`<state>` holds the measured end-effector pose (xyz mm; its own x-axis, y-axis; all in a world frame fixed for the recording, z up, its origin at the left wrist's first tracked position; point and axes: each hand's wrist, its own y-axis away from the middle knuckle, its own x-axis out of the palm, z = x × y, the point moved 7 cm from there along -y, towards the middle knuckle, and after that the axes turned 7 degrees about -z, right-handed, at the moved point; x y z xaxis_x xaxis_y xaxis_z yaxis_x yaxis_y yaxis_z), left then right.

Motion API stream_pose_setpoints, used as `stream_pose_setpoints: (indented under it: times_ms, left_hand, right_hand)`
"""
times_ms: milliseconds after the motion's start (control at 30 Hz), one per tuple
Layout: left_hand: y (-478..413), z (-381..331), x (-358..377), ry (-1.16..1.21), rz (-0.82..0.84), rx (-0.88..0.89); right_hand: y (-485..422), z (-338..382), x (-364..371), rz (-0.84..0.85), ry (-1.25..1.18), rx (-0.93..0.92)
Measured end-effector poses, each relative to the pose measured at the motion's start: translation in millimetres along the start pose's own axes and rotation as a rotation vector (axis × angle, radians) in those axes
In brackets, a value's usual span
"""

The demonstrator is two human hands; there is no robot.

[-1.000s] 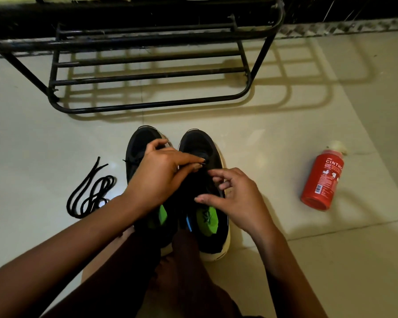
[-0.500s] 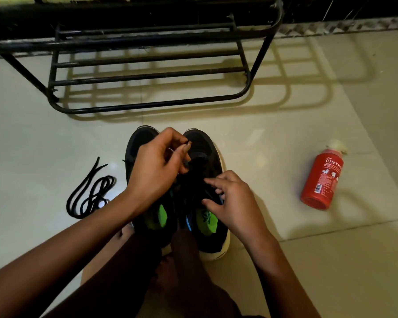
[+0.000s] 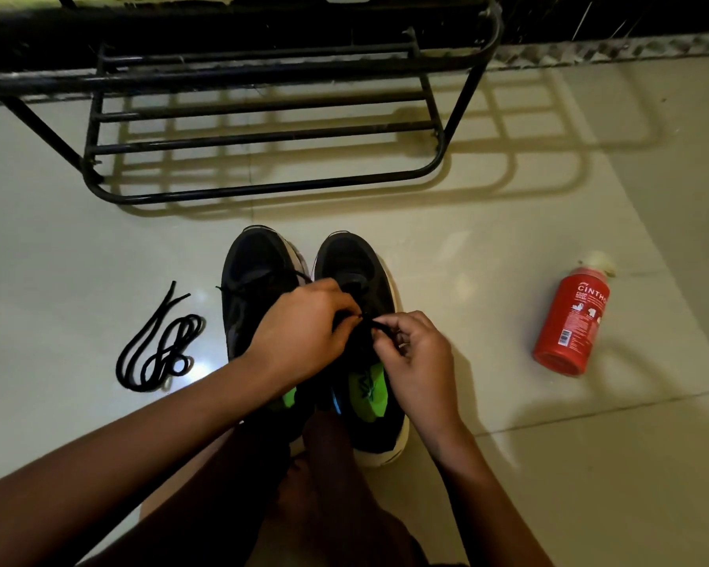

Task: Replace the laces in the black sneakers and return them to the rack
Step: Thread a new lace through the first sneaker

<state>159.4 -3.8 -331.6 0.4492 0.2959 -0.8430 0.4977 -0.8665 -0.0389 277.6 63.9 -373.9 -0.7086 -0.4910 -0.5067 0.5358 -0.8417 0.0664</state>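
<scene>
Two black sneakers with green insoles stand side by side on the floor, toes pointing away: the left sneaker point(image 3: 254, 272) and the right sneaker point(image 3: 355, 259). My left hand point(image 3: 299, 333) and my right hand point(image 3: 416, 362) meet over the lacing of the right sneaker. Each pinches a piece of the black lace point(image 3: 375, 323) between thumb and fingers. A lace strand also runs across the left sneaker. A loose black lace point(image 3: 160, 345) lies coiled on the floor to the left.
A black metal shoe rack point(image 3: 263, 128) stands against the far wall, its lower bars bare. A red bottle point(image 3: 569, 321) lies on the tiled floor point(image 3: 508, 239) to the right. My knee and dark clothing fill the bottom middle.
My left hand came down from above the sneakers' toes to the right sneaker's lacing. My right hand rose slightly and now pinches the lace next to it.
</scene>
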Motion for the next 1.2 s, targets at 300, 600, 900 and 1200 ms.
stream_pose_setpoints:
  times_ms: [300, 600, 900, 1200]
  left_hand:
    - [-8, -14, 1, -0.073, -0.034, 0.133]
    - [-4, -20, 10, 0.316, 0.142, 0.054]
    - [-11, -25, 11, -0.140, 0.110, 0.099]
    - [-14, -38, 20, -0.465, 0.267, 0.139]
  right_hand:
    - [0, -22, 8, 0.010, -0.297, 0.244]
    - [-2, -24, 10, 0.115, -0.495, 0.295]
    - [-2, -25, 9, 0.092, -0.521, 0.323]
    - [0, -31, 14, 0.072, -0.547, 0.383]
